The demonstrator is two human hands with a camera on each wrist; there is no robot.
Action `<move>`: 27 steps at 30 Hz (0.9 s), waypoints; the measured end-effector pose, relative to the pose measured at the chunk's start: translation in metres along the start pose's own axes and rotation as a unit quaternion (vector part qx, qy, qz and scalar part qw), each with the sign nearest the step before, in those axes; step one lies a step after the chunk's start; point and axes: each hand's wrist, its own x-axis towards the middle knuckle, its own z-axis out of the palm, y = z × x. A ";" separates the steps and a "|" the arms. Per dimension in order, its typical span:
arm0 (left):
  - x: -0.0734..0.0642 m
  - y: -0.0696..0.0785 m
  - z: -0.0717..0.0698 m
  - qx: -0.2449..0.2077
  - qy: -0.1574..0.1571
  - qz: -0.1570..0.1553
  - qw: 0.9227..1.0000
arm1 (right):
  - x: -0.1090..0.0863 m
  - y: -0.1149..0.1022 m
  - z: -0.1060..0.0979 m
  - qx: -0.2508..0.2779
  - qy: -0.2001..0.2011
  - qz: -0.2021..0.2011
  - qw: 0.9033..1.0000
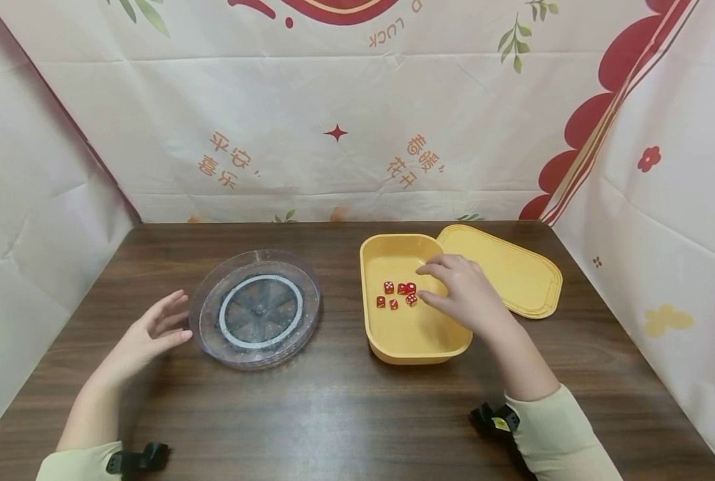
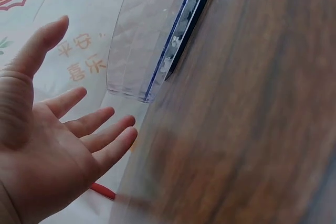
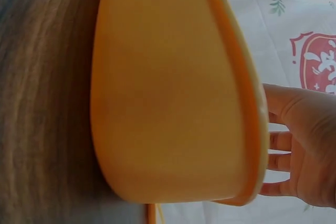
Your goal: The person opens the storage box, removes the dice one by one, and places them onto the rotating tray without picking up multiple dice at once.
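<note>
A yellow rectangular tub stands right of centre in the head view, with several red dice with white pips on its floor. My right hand reaches over its right rim, thumb and forefinger spread beside the rightmost dice and nothing between them. In the right wrist view the tub's side wall hides the fingertips of that hand. To the left lies a round clear plastic dish with a pale ring at its bottom. My left hand is at its left rim, fingers loosely spread; the left wrist view shows a bare palm.
A yellow lid lies behind and right of the tub, partly behind it. Everything stands on a dark wood-grain table. White printed cloth hangs along the back and both sides.
</note>
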 end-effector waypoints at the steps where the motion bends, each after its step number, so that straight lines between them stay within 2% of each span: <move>1: 0.000 -0.001 0.000 0.000 -0.002 -0.004 1.000 | 0.000 0.001 0.002 -0.001 -0.003 0.002 1.000; 4: 0.001 -0.003 0.001 -0.006 -0.006 -0.008 1.000 | 0.002 0.004 0.007 -0.004 -0.009 0.003 1.000; 11: 0.004 -0.006 0.005 -0.039 -0.011 0.006 0.999 | 0.004 0.011 0.016 -0.006 -0.021 -0.001 1.000; 20: 0.011 -0.012 0.011 -0.077 -0.020 0.025 0.996 | 0.004 0.020 0.026 -0.030 -0.061 -0.014 0.998; 27: 0.009 -0.017 0.005 -0.085 -0.038 0.033 0.995 | 0.013 0.017 0.030 -0.046 -0.089 -0.030 0.994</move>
